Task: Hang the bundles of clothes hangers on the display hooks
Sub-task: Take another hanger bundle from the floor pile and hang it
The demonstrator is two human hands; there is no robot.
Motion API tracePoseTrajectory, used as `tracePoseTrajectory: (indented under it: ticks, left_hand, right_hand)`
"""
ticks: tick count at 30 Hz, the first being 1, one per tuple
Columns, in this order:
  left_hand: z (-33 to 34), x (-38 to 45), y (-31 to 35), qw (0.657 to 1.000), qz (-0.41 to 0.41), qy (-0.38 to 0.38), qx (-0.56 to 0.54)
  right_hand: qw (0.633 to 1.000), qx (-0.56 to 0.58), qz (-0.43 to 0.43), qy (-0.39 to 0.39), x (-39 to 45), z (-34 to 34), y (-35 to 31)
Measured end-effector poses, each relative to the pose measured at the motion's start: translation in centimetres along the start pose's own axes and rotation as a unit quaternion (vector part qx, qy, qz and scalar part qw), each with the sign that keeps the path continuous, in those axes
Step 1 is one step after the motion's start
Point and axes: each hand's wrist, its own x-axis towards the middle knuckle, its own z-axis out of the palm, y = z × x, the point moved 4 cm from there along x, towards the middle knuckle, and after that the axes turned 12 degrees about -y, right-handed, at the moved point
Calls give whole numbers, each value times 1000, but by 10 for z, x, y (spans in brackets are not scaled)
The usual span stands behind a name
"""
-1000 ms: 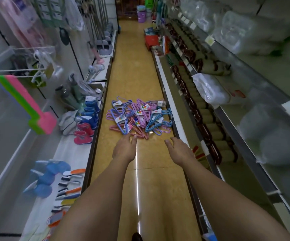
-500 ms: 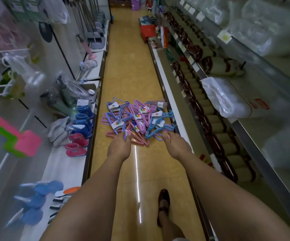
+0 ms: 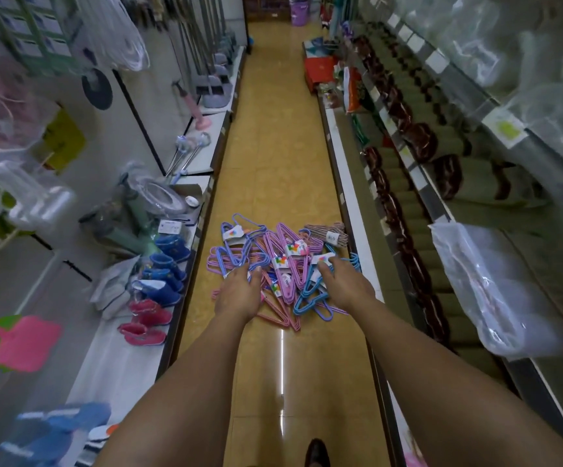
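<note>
The bundles of clothes hangers (image 3: 283,264) lie heaped on the yellow tiled floor (image 3: 270,156) of a shop aisle, between low shelves; thin wire hangers in blue, purple and pink, each bundle banded by a white card label (image 3: 296,248) with a coloured mark, its writing too small to read; the left hand (image 3: 238,291) rests on the heap's left side, grip unclear; the right hand (image 3: 344,284) curls its fingers round a blue bundle (image 3: 310,291).
</note>
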Motion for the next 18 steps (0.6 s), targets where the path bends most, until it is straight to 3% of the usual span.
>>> tracePoseTrajectory:
  ticks: [18]
  left_hand:
    - [-40, 205, -3, 999, -27, -45, -4]
  right_hand:
    - [999, 6, 17, -37, 219, -31, -45]
